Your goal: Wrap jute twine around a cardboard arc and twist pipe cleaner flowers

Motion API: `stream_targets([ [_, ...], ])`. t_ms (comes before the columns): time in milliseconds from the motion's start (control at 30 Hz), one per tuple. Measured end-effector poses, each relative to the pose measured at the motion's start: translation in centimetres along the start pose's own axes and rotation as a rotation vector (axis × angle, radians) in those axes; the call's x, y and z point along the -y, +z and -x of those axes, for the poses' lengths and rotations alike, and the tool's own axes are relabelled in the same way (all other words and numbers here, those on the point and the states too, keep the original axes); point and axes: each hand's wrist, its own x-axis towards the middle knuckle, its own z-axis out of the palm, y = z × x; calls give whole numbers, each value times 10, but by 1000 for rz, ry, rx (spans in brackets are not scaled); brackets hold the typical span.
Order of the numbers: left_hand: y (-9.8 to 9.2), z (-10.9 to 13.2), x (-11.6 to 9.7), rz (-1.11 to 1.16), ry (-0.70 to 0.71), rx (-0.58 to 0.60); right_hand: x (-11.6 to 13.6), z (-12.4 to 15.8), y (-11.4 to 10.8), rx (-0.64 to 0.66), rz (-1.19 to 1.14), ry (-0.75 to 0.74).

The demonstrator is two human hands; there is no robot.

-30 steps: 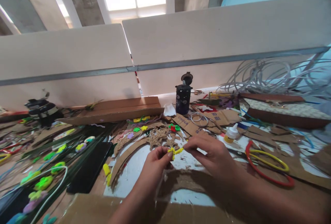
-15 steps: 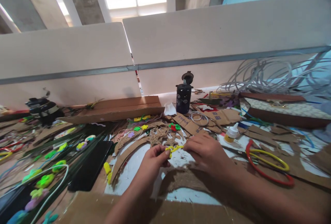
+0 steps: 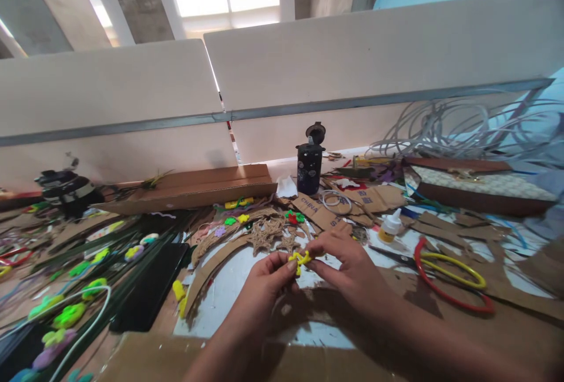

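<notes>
A fuzzy yellow pipe cleaner (image 3: 300,259), bent into small loops like a flower, is pinched between both hands over the white work surface. My left hand (image 3: 274,276) grips its left side with thumb and forefinger. My right hand (image 3: 341,257) has its fingertips closed on the right end. Just beyond the hands lie twine-wrapped stars (image 3: 265,233) and a small red and green flower (image 3: 294,217). A curved cardboard strip (image 3: 212,264) arches to the left. Below the hands, a brown twine-covered piece (image 3: 304,305) is partly hidden by my wrists.
Scissors with red and yellow handles (image 3: 453,276) and a glue bottle (image 3: 390,227) lie to the right. A black bottle (image 3: 309,167) with its lid up stands behind. Leftward are a dark phone-like slab (image 3: 150,288) and several bright fuzzy flowers (image 3: 70,315). Cardboard scraps (image 3: 462,232) litter the right side.
My right hand has come closer to my left. The yellow strand that was stretched between them is now gathered into a compact looped shape. The view has shifted slightly.
</notes>
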Motion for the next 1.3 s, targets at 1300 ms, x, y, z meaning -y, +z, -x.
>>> stream_targets([
  [1300, 17, 3, -3, -196, 269, -202, 1, 5, 5, -25, -10, 105],
])
